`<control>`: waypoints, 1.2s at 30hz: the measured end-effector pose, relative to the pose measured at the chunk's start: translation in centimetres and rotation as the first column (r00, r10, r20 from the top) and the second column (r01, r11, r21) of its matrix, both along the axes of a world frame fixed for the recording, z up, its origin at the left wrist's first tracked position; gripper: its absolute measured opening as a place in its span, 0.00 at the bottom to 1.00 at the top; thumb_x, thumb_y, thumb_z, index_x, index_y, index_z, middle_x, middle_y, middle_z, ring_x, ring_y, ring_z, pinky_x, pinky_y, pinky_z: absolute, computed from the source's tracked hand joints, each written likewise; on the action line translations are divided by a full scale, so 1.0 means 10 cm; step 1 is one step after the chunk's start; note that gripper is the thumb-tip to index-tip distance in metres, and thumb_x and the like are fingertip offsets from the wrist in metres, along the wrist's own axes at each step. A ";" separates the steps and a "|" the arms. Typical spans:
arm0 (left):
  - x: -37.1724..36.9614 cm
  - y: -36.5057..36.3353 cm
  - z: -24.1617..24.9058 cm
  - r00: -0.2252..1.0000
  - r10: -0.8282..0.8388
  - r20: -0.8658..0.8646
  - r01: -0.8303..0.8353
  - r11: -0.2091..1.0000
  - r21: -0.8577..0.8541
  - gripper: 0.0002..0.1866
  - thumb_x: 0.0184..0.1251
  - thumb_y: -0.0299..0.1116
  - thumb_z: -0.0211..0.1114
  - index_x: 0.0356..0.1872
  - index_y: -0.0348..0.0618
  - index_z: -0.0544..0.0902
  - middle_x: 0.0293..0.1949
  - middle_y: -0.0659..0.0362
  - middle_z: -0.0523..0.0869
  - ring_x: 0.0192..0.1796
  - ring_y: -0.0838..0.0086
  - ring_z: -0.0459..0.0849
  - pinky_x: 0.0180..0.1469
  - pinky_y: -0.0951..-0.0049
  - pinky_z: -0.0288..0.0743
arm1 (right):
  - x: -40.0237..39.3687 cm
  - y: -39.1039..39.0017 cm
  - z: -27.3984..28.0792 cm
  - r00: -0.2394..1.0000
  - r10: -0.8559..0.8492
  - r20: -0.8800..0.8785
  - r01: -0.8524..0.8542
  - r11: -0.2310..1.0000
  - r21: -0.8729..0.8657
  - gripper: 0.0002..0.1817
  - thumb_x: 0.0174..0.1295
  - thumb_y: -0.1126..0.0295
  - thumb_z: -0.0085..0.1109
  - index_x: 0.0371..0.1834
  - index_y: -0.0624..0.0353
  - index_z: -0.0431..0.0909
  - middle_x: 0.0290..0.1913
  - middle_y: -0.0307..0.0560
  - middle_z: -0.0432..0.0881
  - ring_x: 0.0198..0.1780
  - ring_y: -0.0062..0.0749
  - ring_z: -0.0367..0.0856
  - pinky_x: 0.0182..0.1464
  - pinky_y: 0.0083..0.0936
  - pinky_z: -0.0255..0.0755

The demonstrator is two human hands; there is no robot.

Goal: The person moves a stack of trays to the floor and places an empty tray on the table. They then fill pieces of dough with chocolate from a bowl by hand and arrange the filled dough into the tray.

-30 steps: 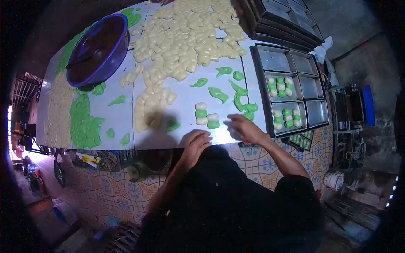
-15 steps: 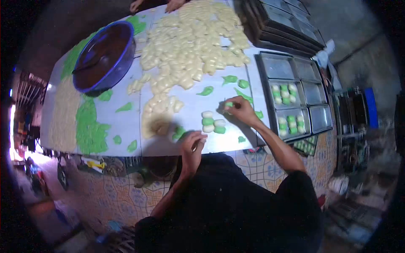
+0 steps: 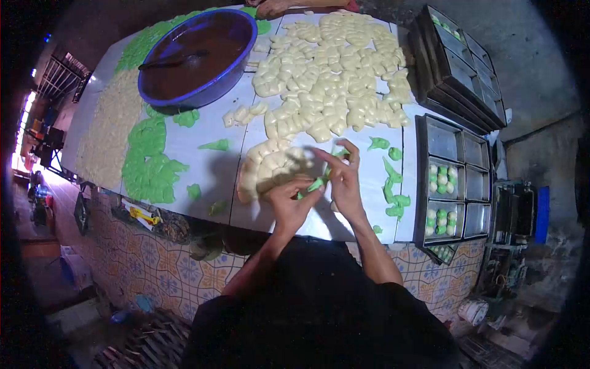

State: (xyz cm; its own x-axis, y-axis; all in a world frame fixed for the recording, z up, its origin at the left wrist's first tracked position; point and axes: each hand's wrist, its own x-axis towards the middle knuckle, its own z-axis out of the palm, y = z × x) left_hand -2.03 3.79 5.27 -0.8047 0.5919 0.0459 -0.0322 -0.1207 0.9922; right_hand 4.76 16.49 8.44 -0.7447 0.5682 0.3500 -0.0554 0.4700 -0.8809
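Observation:
My left hand (image 3: 291, 203) is closed on a piece of green dough (image 3: 316, 185), just above the table's front edge. Close against it, my right hand (image 3: 345, 179) has its thumb side at the same green dough, with the index finger reaching out to the left and the other fingers bent. Under and behind my left hand lies a patch of pale dough lumps (image 3: 270, 165). My hands mostly hide the table in front of me. Loose green dough scraps (image 3: 393, 190) lie right of my right hand.
A purple basin (image 3: 236, 83) of brown filling stands at the back left. Cream dough pieces (image 3: 332, 80) cover the back middle; green dough (image 3: 147, 166) lies left. A sectioned metal tray (image 3: 444, 150) holds green and white balls, near stacked trays (image 3: 458, 67). Another person's hand (image 3: 273, 7) is at the far edge.
My right hand has come left from beside the small dough balls to meet my left hand. My left hand is higher over the table, and the view has shifted.

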 end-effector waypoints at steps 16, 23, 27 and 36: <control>-2.35 0.19 0.88 0.873 -0.456 0.171 0.377 0.855 0.357 0.20 0.72 0.34 0.55 0.57 0.28 0.76 0.44 0.58 0.84 0.46 0.79 0.80 0.54 0.75 0.72 | -1.06 0.14 -0.09 0.957 0.114 -0.266 -0.287 0.487 -0.825 0.41 0.65 0.46 0.54 0.71 0.67 0.56 0.57 0.48 0.72 0.56 0.34 0.74 0.50 0.29 0.75; -1.74 0.12 0.40 0.940 -0.273 0.206 0.236 0.954 0.185 0.15 0.67 0.22 0.59 0.54 0.32 0.79 0.49 0.59 0.83 0.49 0.81 0.78 0.53 0.79 0.72 | -1.18 0.04 0.02 0.993 0.066 0.099 0.010 0.780 -0.625 0.20 0.66 0.69 0.58 0.58 0.68 0.74 0.56 0.47 0.76 0.46 0.24 0.78 0.45 0.23 0.74; -1.43 0.03 0.38 0.977 -0.027 0.213 0.013 0.997 0.070 0.12 0.65 0.21 0.63 0.49 0.32 0.83 0.42 0.59 0.86 0.43 0.80 0.81 0.49 0.80 0.73 | -1.19 -0.16 0.08 0.998 -0.061 -0.030 0.042 0.899 -0.435 0.13 0.63 0.73 0.59 0.49 0.65 0.81 0.48 0.46 0.77 0.48 0.25 0.75 0.49 0.20 0.69; -1.19 -0.07 0.19 0.583 -0.376 0.720 -0.184 0.802 0.568 0.07 0.65 0.19 0.58 0.41 0.37 0.81 0.38 0.56 0.85 0.42 0.72 0.84 0.49 0.72 0.79 | -1.23 -0.27 0.22 0.957 0.242 -0.159 -0.270 0.945 -0.185 0.24 0.67 0.51 0.53 0.54 0.61 0.77 0.64 0.53 0.70 0.64 0.43 0.67 0.65 0.39 0.60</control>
